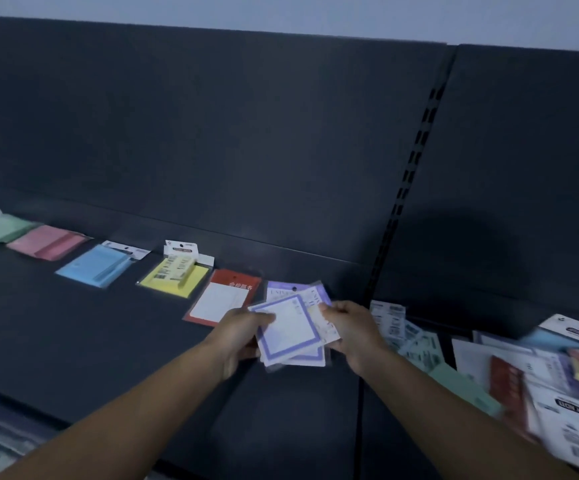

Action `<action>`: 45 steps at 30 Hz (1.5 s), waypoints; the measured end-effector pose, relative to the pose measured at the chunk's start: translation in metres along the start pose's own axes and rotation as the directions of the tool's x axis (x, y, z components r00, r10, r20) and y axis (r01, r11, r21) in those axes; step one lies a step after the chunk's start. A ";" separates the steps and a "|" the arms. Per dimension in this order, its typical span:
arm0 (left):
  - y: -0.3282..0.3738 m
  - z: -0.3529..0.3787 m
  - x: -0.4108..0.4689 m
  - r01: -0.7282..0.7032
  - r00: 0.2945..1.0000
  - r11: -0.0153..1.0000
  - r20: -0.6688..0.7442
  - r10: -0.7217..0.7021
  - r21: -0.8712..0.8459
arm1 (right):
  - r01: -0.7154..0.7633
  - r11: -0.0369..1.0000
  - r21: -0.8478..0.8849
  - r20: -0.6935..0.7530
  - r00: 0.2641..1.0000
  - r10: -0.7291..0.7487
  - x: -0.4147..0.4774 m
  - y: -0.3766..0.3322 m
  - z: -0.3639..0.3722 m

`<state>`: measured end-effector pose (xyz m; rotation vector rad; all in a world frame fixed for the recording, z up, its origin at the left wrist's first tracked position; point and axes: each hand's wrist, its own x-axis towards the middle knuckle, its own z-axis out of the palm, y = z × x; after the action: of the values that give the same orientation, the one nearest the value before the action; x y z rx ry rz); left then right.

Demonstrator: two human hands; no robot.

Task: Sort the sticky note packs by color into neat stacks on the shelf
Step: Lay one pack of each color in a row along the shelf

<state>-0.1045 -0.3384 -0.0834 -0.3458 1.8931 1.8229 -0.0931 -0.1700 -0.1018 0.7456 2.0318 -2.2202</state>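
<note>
Two grips: left hand [243, 329] and right hand [355, 327] pinch purple packs [290, 329] by opposite edges, probably squaring them beside the red pack [220, 301].

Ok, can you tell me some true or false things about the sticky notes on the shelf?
The left hand and the right hand both hold the purple-bordered packs. True.
The yellow stack lies between the blue stack and the red pack. True.
The green stack lies beside the unsorted pile. False: it lies at the far left, the pile at the right.
The pink stack lies right of the yellow stack. False: left of it.
</note>
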 end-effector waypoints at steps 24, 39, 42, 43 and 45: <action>-0.013 -0.015 0.058 -0.548 0.788 0.753 0.525 0.321 0.363 | 0.180 0.449 -0.875 -0.043 0.896 -0.442 -0.012 0.031 0.050; -0.050 -0.036 0.052 -0.742 0.669 0.535 0.499 0.551 0.403 | 0.345 0.391 -0.853 0.055 0.806 -0.589 -0.022 0.065 0.045; -0.051 -0.035 0.050 -0.773 0.635 0.466 0.515 0.577 0.431 | 0.312 0.374 -0.874 0.043 0.814 -0.579 -0.025 0.065 0.049; -0.053 -0.035 0.050 -0.782 0.622 0.435 0.518 0.588 0.446 | 0.298 0.368 -0.881 0.036 0.817 -0.576 -0.026 0.066 0.049; -0.055 -0.034 0.048 -0.790 0.604 0.371 0.515 0.609 0.488 | 0.272 0.362 -0.891 0.026 0.828 -0.559 -0.027 0.066 0.049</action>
<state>-0.1239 -0.3694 -0.1558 1.1103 2.5430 1.2633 -0.0619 -0.2339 -0.1512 0.4126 3.3067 -0.7702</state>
